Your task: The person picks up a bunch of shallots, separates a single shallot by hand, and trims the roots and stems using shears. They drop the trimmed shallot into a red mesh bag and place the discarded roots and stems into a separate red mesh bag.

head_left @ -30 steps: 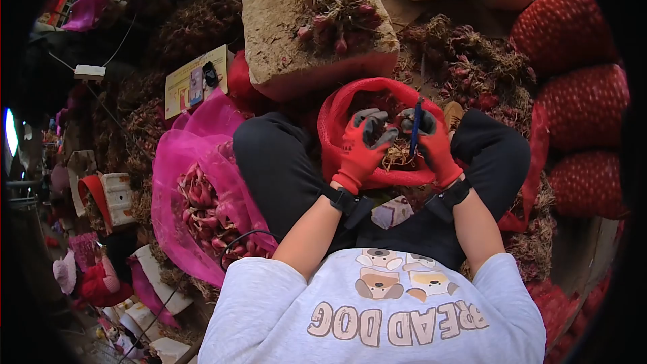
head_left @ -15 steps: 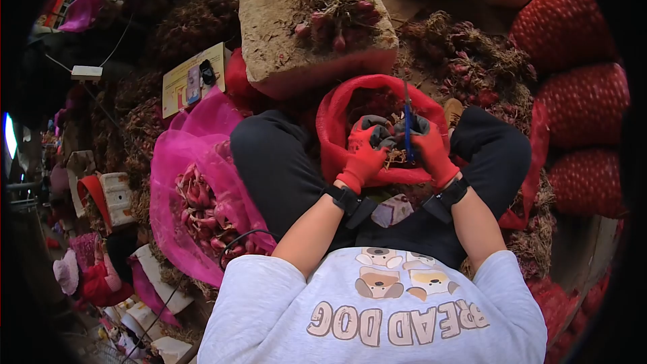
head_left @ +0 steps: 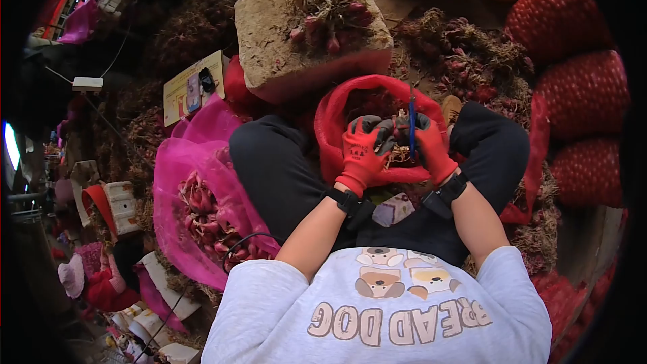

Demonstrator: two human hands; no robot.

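Left grip curls, contents mostly hidden; one pink bag of heaped, uncountable bulbs lies at its eight o'clock. Right grip holds one blue tool above one red bag; three sacks stack toward three.

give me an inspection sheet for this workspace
surface: crusted block bearing a bunch of red bulbs
job's things: blue tool at right hand, over open red mesh bag; bulbs in pink mesh bag
clutter: bulbs and dry stalks heaped beyond right knee
grippers: both gloved; left hand's grip unclear
cables: black cable at pink mesh bag
surroundings: full red sacks, right; another person, far left
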